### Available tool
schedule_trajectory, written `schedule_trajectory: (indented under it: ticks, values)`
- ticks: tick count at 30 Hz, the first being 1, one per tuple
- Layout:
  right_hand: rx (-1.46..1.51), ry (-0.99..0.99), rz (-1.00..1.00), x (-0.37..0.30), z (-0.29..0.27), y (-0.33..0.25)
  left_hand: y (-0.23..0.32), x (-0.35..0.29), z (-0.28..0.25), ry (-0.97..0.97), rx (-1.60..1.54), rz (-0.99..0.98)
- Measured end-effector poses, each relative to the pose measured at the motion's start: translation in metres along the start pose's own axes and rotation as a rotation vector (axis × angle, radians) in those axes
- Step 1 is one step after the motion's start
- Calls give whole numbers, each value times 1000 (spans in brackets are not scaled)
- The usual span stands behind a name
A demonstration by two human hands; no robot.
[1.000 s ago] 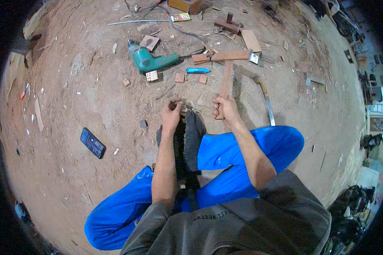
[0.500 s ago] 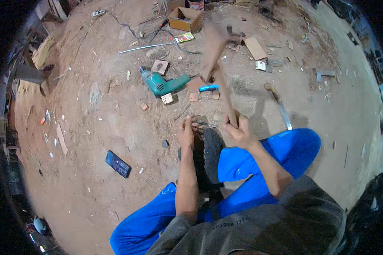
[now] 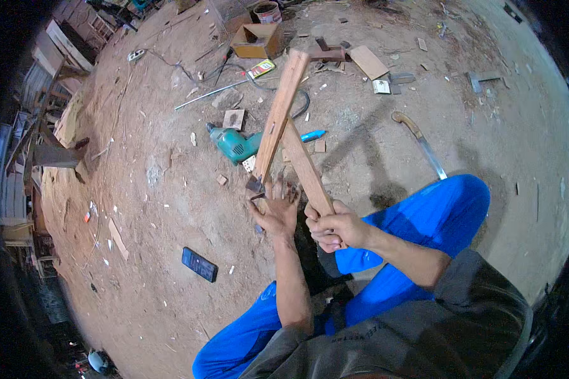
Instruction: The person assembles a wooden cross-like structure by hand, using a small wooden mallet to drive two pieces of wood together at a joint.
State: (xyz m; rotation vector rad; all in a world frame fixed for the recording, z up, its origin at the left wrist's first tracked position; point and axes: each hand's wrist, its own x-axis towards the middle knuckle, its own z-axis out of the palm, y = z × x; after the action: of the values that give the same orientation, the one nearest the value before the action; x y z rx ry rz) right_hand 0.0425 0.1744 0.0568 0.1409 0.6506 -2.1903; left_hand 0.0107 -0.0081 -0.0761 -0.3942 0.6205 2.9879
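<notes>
My right hand (image 3: 341, 225) is closed around the handle of an adze-like wooden tool (image 3: 307, 165). Its long wooden head slants across the handle's upper end, and a dark metal piece (image 3: 255, 184) sits at the head's lower tip. Right by that metal piece is my left hand (image 3: 278, 211), fingers spread; whether it touches the metal I cannot tell. Behind the wooden head lies a green power drill (image 3: 232, 144), partly hidden. A blue marker-like object (image 3: 312, 136) shows beyond the handle.
A knife with a wooden handle (image 3: 413, 129) lies near my right knee. On the ground to my left is a phone (image 3: 200, 264). Farther off are a cardboard box (image 3: 254, 49), a metal rod (image 3: 208, 95), a cable and small wooden blocks (image 3: 234, 119).
The tool has swung to the left and its head has come down close to my left hand. My left hand's fingers have spread. The whole view has shifted slightly.
</notes>
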Motion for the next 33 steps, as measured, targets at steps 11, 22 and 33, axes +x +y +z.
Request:
schedule_trajectory:
  ticks: [11,22,33]
  values:
    - [-313,-133,-23,-16,-10,-34,12,4,-10,-21,-240,158]
    - [97,-209,193,-14,-15,-47,10,6,-12,-100,-383,84]
    - [-1316,93,450,-5,-20,-46,24,17,-45,-249,-463,220]
